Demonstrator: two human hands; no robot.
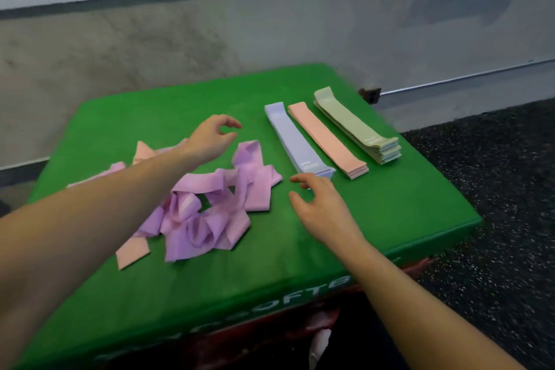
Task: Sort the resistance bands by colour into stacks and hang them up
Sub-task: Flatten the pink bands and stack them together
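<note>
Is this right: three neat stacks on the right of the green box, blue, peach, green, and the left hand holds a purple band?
Not quite. The head view shows the left hand hovering above the purple pile, fingers loosely curled, holding nothing. The rest stands: the blue stack, peach stack and green stack lie side by side on the right of the green box.

So on the green box [390, 213] there's three neat stacks side by side at the right: lilac stack [295, 140], peach stack [326, 140], green stack [356, 123]. A messy purple pile [207, 207] sits to the left with a few pink bands [132, 252] mixed in. Left hand [211, 137] hovers above the pile, fingers loosely curled and holding nothing, while the right hand [321, 207] is spread just beside the lilac stack's near end.
</note>
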